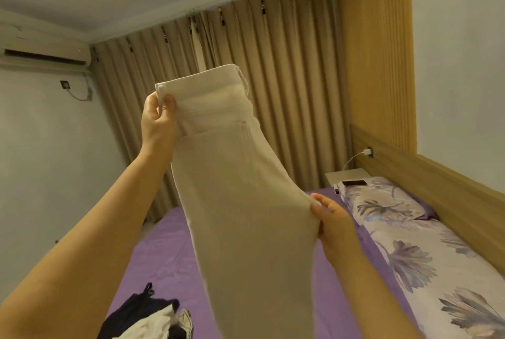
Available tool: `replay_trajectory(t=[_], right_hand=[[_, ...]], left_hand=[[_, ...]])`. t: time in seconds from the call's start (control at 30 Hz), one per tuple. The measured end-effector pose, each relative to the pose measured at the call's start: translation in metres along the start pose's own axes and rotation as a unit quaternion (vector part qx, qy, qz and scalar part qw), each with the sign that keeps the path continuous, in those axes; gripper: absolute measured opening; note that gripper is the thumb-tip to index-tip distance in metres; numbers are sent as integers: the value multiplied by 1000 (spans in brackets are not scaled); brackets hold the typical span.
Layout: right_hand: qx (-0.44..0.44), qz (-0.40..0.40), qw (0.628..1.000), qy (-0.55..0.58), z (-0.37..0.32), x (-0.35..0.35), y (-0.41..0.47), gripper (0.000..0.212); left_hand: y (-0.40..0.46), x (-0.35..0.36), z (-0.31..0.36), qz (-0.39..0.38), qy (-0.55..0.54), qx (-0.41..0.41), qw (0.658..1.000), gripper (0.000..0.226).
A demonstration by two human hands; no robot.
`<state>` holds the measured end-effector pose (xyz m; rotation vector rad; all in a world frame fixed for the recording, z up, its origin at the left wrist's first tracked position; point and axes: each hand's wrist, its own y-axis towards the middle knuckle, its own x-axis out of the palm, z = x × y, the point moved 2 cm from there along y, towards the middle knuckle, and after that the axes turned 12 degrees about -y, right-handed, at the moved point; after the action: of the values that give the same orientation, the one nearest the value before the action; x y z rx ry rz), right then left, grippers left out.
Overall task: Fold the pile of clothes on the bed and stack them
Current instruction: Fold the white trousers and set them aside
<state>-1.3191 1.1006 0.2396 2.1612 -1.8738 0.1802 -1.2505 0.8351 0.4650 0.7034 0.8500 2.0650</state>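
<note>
A pair of cream trousers (240, 202) hangs in the air above the bed, folded lengthwise with a back pocket facing me. My left hand (158, 120) is raised high and pinches the waistband corner. Lower down, my right hand (332, 223) pinches the crotch seam on the right edge of the trousers. The legs drop out of view at the bottom. A pile of dark and white clothes (147, 316) lies on the purple bed sheet (164, 251) at the lower left.
Floral pillows (410, 243) line the bed's right side along a wooden headboard (451, 188). A white bedside table (347, 176) holds a phone (354, 182). Beige curtains (273, 79) hang behind, and an air conditioner (43, 51) is on the left wall.
</note>
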Motion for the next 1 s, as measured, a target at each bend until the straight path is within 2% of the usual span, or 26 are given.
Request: replay_trajectory(t=[0.07, 0.1, 0.13, 0.2, 0.23, 0.3, 0.43, 0.6, 0.7, 0.8, 0.9, 1.0], right_hand=[[-53, -65, 995, -55, -12, 3, 0, 42], [-73, -85, 988, -105, -17, 6, 0, 42], [-85, -82, 978, -171, -20, 7, -1, 39], [-109, -26, 947, -302, -20, 2, 4, 24], [-123, -5, 935, -333, -19, -4, 4, 21], [-135, -5, 933, -333, -11, -14, 4, 17], [-78, -55, 972, -215, 24, -19, -2, 13], [-100, -13, 960, -263, 67, -8, -22, 16], [-129, -7, 934, -332, 62, -6, -30, 23], [-162, -42, 895, -413, 37, -1, -32, 30], [-199, -68, 854, -475, 20, 14, -27, 36], [-157, -178, 809, -537, 35, 42, -13, 36]], left_hand=[[-5, -7, -7, 20, -3, -5, 1000, 6], [-8, -9, -8, 29, -6, -7, 1000, 5], [-11, -11, -9, 38, -6, -9, 999, 4], [-17, -16, -8, 50, -9, -15, 999, 3], [-21, -19, -7, 54, -9, -20, 998, 5], [-32, -25, -4, 62, -4, -34, 998, 12], [-62, -43, -5, 77, 9, -71, 994, 26], [-105, -75, -24, 117, 70, -136, 981, 17], [-125, -101, -39, 149, 102, -171, 969, 18], [-145, -132, -56, 202, 85, -230, 948, 17], [-175, -164, -76, 247, 83, -300, 918, 33], [-212, -203, -90, 280, 107, -341, 891, 30]])
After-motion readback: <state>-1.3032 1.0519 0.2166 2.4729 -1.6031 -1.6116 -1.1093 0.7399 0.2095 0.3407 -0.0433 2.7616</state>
